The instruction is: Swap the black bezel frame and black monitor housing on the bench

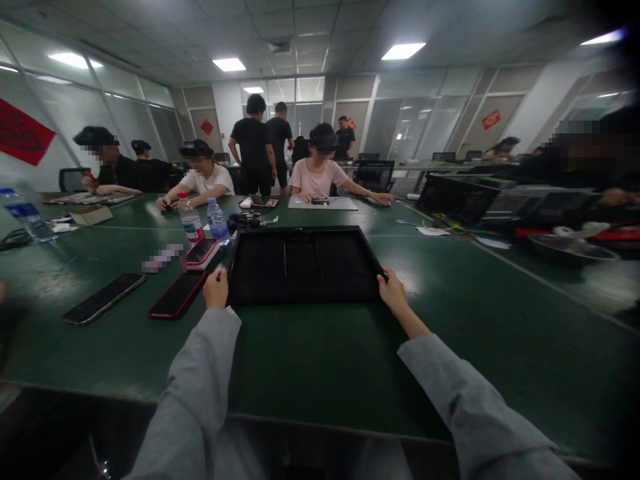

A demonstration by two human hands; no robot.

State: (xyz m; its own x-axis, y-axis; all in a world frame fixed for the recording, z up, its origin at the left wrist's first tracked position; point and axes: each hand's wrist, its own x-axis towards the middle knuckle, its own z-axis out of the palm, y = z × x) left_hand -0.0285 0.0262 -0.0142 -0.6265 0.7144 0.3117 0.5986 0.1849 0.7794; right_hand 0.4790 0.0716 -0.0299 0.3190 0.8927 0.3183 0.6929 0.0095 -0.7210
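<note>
A large flat black panel (304,264), like a monitor lying on its face, rests on the green table (320,360) in front of me. My left hand (216,288) grips its near left corner with closed fingers. At the near right corner, my right hand (391,292) closes around the edge. Both my arms wear grey sleeves.
Three phones lie left of the panel: a black one (104,298), a red-edged one (177,295), another (201,252) on a pink case. Two water bottles (191,219) stand behind them. Several people sit at the far side; black equipment (457,197) is stacked right.
</note>
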